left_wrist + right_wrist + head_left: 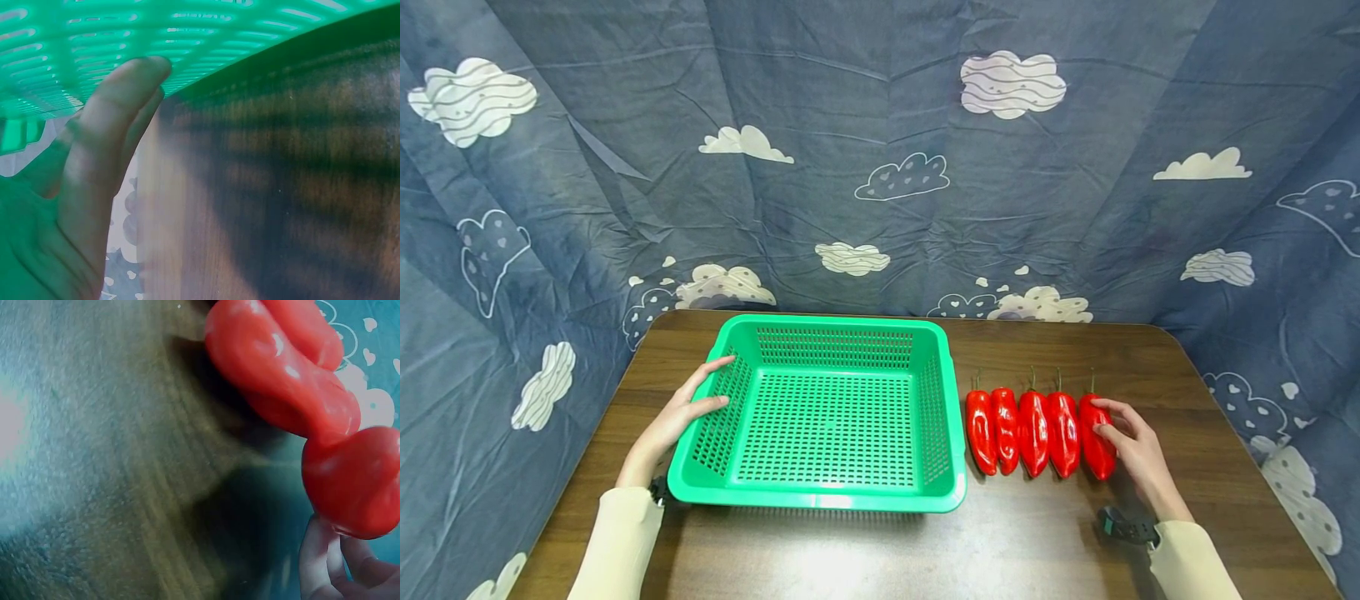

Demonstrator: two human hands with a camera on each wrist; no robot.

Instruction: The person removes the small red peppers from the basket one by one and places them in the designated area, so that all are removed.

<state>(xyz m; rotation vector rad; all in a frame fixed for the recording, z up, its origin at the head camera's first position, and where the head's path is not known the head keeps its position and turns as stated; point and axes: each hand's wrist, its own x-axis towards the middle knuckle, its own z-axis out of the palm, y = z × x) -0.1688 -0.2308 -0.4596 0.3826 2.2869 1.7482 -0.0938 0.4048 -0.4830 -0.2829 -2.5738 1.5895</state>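
Observation:
A green plastic basket (820,500) with slotted walls and floor sits on the table, with nothing inside it. My left hand (673,417) grips its left side, thumb and a finger over the rim. In the left wrist view, other fingers of that left hand (94,150) lie against the outside of the slotted wall (62,37). To the right of the basket, several glossy long red peppers (1033,433) lie side by side, stems pointing away. At the right end, my right hand (1138,450) pinches the last red pepper (1095,454) between thumb and fingers; the right wrist view shows that pepper (356,481) close up.
The brown wooden table (1030,542) has rounded far corners. Behind and beside it hangs a dark blue cloth (820,100) with white cloud prints. A black wrist device (1123,525) sits at the right wrist, above the tabletop.

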